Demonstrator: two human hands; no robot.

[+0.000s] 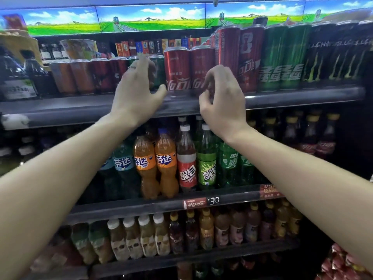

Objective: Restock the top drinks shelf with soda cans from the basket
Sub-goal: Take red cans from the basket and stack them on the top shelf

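Two bare forearms reach up from the lower corners toward a shop's drinks display. The left hand (135,91) is raised at the front lip of the top shelf (302,96), fingers extended upward and thumb spread wide, laid against a dark green can (158,71); whether it actually closes on the can cannot be told, as the hand hides most of it. A ring shows on one finger. The right hand (223,98) hangs just beside it, its grip loosely curled with fingertips drawn toward the thumb, holding nothing that can be seen, in front of the lower part of two short red cola cans (188,67) that stand side by side at the shelf edge.

Below the wrists, the middle shelf carries orange soda bottles (155,164), a red-labelled bottle (187,162) and green bottles (206,160), with a price tag (201,202) reading 30 on the rail beneath. Lower still stands a row of small juice and tea bottles (181,233).

On the top shelf, blurred orange and dark red cans (80,76) line up to the left of the hands; to the right stand taller red cans (239,57), then green cans (286,57) and black energy-drink cans (333,53). Behind them, small coloured boxes (153,46) sit under a lit panel (151,19) showing green fields and blue sky.
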